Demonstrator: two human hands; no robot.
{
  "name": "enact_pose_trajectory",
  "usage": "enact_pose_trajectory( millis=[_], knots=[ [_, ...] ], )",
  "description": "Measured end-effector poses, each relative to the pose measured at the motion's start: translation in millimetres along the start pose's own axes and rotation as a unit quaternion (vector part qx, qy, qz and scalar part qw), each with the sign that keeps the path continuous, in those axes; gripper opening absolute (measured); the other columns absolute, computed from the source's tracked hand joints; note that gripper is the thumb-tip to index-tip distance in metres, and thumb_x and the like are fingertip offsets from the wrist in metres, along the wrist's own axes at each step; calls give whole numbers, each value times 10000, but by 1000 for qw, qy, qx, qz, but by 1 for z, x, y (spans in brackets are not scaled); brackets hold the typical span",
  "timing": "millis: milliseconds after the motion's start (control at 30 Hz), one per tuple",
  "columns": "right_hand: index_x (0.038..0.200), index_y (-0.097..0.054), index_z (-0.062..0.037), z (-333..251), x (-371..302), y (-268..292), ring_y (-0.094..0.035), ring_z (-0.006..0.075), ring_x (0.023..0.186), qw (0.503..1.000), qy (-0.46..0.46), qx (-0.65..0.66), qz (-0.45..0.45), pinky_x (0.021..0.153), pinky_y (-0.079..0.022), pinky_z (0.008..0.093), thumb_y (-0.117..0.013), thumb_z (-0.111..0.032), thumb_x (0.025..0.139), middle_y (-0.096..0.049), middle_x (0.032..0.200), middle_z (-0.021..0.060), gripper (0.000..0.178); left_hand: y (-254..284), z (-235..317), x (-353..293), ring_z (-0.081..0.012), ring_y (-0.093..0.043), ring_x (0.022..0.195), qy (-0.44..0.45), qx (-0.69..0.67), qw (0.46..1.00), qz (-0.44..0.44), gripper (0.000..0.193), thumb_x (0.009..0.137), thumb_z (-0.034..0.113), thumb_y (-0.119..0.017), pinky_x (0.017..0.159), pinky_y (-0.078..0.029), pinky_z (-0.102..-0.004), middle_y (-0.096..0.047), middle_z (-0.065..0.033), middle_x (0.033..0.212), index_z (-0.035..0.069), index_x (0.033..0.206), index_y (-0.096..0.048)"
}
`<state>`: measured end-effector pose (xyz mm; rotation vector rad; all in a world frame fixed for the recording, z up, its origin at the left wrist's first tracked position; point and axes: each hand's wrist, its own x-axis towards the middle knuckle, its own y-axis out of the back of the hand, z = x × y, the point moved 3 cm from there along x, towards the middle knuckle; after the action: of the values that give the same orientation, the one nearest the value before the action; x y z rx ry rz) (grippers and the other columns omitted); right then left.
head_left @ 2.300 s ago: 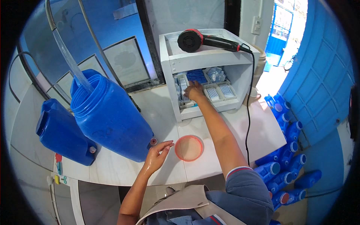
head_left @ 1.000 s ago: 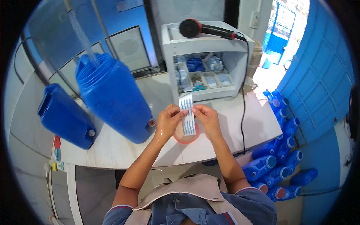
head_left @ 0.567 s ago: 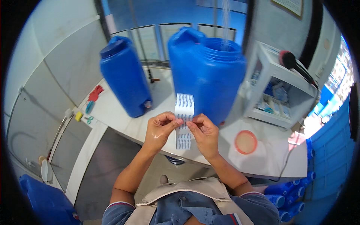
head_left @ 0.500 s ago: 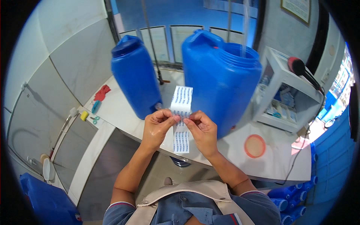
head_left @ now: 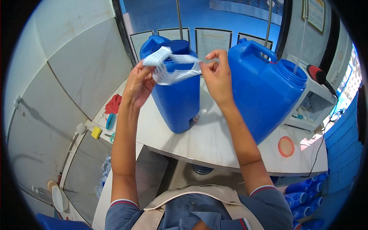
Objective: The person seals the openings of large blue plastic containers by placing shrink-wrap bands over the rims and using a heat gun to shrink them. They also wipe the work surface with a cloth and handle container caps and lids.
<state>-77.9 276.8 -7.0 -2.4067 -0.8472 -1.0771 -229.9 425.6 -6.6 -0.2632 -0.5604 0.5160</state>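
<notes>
A white plastic seal band (head_left: pixel 172 78) with blue print is stretched into an open loop between my two hands, a little blurred. My left hand (head_left: pixel 138 83) pinches its left end, and my right hand (head_left: pixel 218 76) grips the right side with thumb and fingers. The loop hangs in front of the upper part of a closed blue jug (head_left: pixel 177 105), just below and nearer than its dark blue cap (head_left: pixel 176 46). It does not appear to be around the cap. To the right stands a larger blue jug (head_left: pixel 255 90), its mouth uncapped, with a thin stream of water (head_left: pixel 300 50) running into it.
On the counter's right lies an orange-rimmed round lid (head_left: pixel 286 147). A white shelf unit (head_left: pixel 306 122) bears a red and black blower (head_left: pixel 317 74). At left lie a red cloth (head_left: pixel 113 104), a teal tool (head_left: pixel 110 121), a yellow sponge (head_left: pixel 96 132) and scissors (head_left: pixel 110 136).
The flat band has been spread into a loop. Both hands have risen and moved apart, up toward the left jug's cap. The view has shifted left.
</notes>
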Motion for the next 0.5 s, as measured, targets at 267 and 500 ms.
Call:
enact_pose_trajectory(
  millis=[267, 500],
  knots=[
    [980, -625, -59, -1, 37, -16, -583, 212, 764, 948, 143, -267, -95, 659, -479, 330, -485, 66, 767, -500, 1072, 72, 284, 46, 4, 57, -111, -614, 809, 4, -60, 998, -28, 270, 864, 166, -636, 740, -517, -239, -636, -54, 913, 34, 1072, -525],
    [1223, -530, -72, 17, 62, -26, -520, 293, 1078, 875, 192, -436, -90, 889, -456, 384, -456, 48, 776, -486, 1233, 92, 468, 50, -3, 72, -100, -572, 823, -114, 150, 982, 14, 356, 846, 150, -657, 755, -450, -221, -602, -71, 948, 3, 1128, -497]
  ],
)
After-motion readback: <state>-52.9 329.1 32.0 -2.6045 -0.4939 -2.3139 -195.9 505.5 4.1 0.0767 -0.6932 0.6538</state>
